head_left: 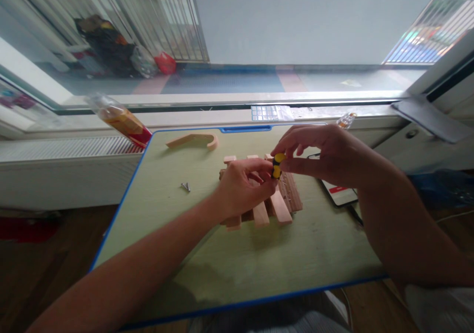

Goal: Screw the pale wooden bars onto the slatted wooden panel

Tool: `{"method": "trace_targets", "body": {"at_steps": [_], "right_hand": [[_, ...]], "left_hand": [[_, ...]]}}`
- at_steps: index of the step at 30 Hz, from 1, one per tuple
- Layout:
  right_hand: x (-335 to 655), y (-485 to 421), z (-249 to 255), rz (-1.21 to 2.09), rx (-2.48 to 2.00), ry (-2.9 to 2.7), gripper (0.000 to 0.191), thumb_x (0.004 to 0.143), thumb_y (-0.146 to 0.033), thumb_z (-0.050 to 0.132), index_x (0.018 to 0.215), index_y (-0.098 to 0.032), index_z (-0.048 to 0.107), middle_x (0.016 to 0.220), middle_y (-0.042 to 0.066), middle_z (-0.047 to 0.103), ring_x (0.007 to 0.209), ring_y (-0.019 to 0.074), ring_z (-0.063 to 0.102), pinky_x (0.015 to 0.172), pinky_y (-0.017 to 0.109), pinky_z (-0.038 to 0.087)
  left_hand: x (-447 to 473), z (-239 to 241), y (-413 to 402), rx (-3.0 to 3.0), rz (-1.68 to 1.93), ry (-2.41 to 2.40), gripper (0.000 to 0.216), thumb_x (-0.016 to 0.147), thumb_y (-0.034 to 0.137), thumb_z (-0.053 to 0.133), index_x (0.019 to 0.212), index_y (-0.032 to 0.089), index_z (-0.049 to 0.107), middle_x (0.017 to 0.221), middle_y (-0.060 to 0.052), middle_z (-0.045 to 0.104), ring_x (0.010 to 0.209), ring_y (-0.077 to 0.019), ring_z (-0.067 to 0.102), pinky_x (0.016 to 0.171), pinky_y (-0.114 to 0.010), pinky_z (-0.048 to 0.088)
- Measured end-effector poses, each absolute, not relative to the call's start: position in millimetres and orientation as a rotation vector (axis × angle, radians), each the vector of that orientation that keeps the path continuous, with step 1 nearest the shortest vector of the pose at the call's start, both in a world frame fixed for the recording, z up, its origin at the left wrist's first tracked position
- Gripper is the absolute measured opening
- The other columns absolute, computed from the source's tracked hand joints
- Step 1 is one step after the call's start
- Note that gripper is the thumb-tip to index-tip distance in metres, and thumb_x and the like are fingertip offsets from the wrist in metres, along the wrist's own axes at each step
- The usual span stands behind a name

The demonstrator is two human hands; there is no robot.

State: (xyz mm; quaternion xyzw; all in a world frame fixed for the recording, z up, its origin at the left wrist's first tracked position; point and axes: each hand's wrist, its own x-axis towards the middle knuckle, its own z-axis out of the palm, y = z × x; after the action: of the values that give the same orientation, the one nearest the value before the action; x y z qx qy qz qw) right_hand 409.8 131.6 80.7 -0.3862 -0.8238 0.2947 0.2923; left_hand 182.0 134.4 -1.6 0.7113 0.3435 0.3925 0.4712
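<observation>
A stubby yellow and black screwdriver (pixel 277 166) stands nearly upright over a small wooden slatted piece (pixel 282 208). My right hand (pixel 318 150) grips the top of its handle between thumb and fingertips, palm raised above the wood. Lower down, my left hand (pixel 246 182) closes thumb and index finger about the screwdriver's lower part and rests over the slats. The tip, and anything under it, is hidden by my left fingers. Pale slats lie across darker brown boards with small holes. Loose screws (pixel 185 187) lie on the table left of the wood.
A curved wooden piece (pixel 194 139) lies at the back left of the green, blue-edged table (pixel 148 224). A phone-like device (pixel 338 193) with a cable sits right, partly under my right arm. A bottle (pixel 124 121) leans by the left edge. A clear compartment box (pixel 271 113) is on the sill.
</observation>
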Motion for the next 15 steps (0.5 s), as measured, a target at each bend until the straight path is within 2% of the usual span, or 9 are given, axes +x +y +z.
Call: {"method": "trace_targets", "body": {"at_steps": [4, 9, 15], "right_hand": [[408, 131, 78, 0.776, -1.059, -2.155, 0.026, 0.092, -0.047, 0.083, 0.097, -0.022, 0.081, 0.099, 0.005, 0.081, 0.088, 0.0198, 0.071, 0.078, 0.038, 0.056], [406, 136, 70, 0.807, -1.089, -2.052, 0.031, 0.082, -0.046, 0.092, 0.088, -0.021, 0.073, 0.092, 0.004, 0.077, 0.083, 0.0192, 0.069, 0.074, 0.038, 0.056], [401, 136, 67, 0.833, -1.098, -1.998, 0.036, 0.079, -0.046, 0.094, 0.084, -0.021, 0.069, 0.090, 0.004, 0.075, 0.079, 0.0177, 0.067, 0.070, 0.036, 0.055]], "left_hand": [[182, -1, 134, 1.718, 0.967, 0.835, 0.016, 0.082, 0.025, 0.082, 0.093, 0.014, 0.080, 0.084, -0.006, 0.080, 0.072, -0.0145, 0.074, 0.069, -0.025, 0.063], [181, -4, 133, 1.707, 0.962, 0.864, 0.021, 0.081, 0.027, 0.086, 0.097, 0.015, 0.080, 0.084, -0.005, 0.079, 0.070, -0.0137, 0.073, 0.067, -0.024, 0.062], [181, -8, 134, 1.674, 0.963, 0.883, 0.020, 0.080, 0.028, 0.089, 0.092, 0.015, 0.080, 0.080, -0.004, 0.076, 0.066, -0.0130, 0.069, 0.062, -0.024, 0.060]]}}
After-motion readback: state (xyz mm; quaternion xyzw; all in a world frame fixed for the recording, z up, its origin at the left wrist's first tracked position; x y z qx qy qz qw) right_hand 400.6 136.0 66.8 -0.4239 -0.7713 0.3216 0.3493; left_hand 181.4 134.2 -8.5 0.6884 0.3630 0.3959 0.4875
